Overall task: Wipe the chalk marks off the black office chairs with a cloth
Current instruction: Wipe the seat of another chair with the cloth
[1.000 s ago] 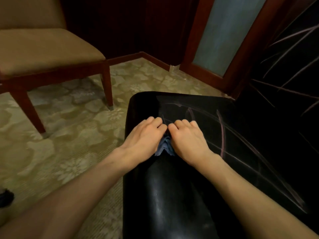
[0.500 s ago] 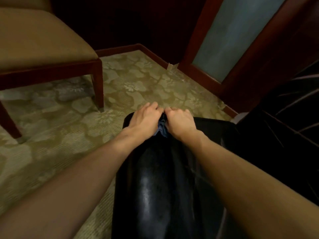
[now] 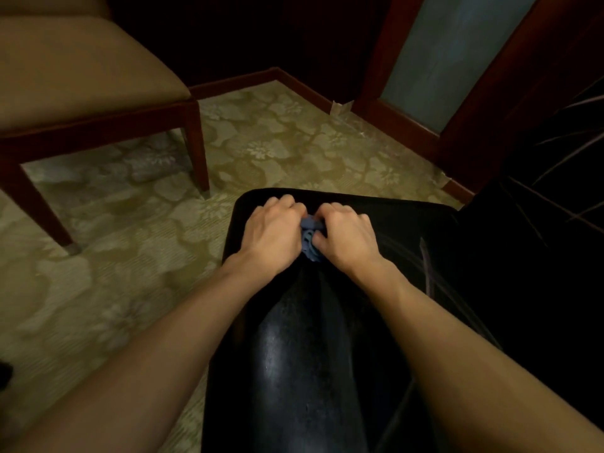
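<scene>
Reaching forward from the bottom of the view, two bare forearms stretch out over a glossy black office chair seat (image 3: 294,371), which fills the lower middle of the picture and shines under the light. Faint pale chalk marks (image 3: 428,266) cross the seat's right side, thin streaks running beside the right wrist; more pale lines (image 3: 562,152) show on a dark surface at the far right, probably the chair's backrest, though it is too dim to be sure.

Near the seat's far edge the two hands meet. The left hand (image 3: 273,233) has its fingers curled down over a bunched blue cloth (image 3: 310,238), and the right hand (image 3: 346,235) clutches the same cloth from the other side, thumb tucked against the fabric. The cloth is squeezed between them and lies on the seat, only a crumpled strip of it showing in the gap.

Beyond the seat spreads an olive floral carpet (image 3: 261,152). At the upper left stands a wooden chair with a tan cushion (image 3: 81,70) and dark red legs, well apart from the black seat. Farther back, a dark baseboard (image 3: 235,83) runs along the wall to a corner, and a red-brown door frame with a frosted glass panel (image 3: 441,53) rises at the upper right.
</scene>
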Tool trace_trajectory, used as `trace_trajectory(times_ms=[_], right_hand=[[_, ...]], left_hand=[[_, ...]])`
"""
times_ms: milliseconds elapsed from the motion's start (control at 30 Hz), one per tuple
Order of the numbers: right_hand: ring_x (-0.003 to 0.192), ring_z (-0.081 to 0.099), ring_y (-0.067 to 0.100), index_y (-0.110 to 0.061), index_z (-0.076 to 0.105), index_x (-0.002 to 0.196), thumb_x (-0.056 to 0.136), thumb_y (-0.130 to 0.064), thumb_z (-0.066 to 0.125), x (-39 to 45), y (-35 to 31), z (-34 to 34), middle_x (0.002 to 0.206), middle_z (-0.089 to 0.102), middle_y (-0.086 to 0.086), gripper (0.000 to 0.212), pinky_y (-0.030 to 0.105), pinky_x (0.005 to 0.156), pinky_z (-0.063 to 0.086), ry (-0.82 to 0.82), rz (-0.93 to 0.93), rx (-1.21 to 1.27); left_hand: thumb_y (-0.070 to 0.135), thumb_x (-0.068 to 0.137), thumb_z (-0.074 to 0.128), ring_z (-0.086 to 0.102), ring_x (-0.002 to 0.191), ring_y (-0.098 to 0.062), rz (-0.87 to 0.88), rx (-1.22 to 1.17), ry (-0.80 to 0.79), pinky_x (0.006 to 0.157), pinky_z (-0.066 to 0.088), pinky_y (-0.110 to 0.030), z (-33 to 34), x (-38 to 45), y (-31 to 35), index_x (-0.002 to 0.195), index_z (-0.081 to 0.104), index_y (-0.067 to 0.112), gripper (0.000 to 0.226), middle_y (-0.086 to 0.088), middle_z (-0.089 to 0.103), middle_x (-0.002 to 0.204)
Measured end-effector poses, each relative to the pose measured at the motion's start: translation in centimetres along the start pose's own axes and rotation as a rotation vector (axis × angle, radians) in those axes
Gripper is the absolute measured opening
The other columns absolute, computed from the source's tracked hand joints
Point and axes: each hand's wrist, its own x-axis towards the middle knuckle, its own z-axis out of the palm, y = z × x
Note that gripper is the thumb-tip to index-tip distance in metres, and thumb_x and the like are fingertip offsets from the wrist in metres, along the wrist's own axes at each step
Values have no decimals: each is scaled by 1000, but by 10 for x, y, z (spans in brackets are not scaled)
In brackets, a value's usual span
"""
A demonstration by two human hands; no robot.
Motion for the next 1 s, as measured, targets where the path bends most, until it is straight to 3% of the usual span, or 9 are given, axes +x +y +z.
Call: trace_trajectory(times_ms=[233,533,733,1000], right_hand=[[114,55,28,-17,58,110,93,-21,56,-38,-9,-7,117,60,6,17,40,90,36,-48,-11,-1],[114,55,28,-17,59,111,93,-25,59,-135,-8,4,119,61,6,19,41,91,39,69,-97,37],[111,56,27,-18,59,108,93,-26,58,-195,-7,11,115,62,4,17,41,88,39,164,-120,48],[110,57,24,-19,60,108,92,-24,58,-217,-7,12,113,63,2,16,39,91,39,212,-129,67]], left_hand=[[17,93,58,56,115,-25,-142,56,-12,86,46,-35,-7,-37,30,118,66,23,26,-3,58,120],[19,93,59,58,112,-23,-256,167,112,88,46,-38,1,-140,87,117,65,23,25,-2,58,119],[21,94,57,56,114,-25,-383,102,163,90,47,-41,9,-202,121,124,63,26,31,-2,57,121],[21,94,58,58,116,-21,-379,35,150,93,49,-37,5,-223,131,132,59,32,40,3,57,128]])
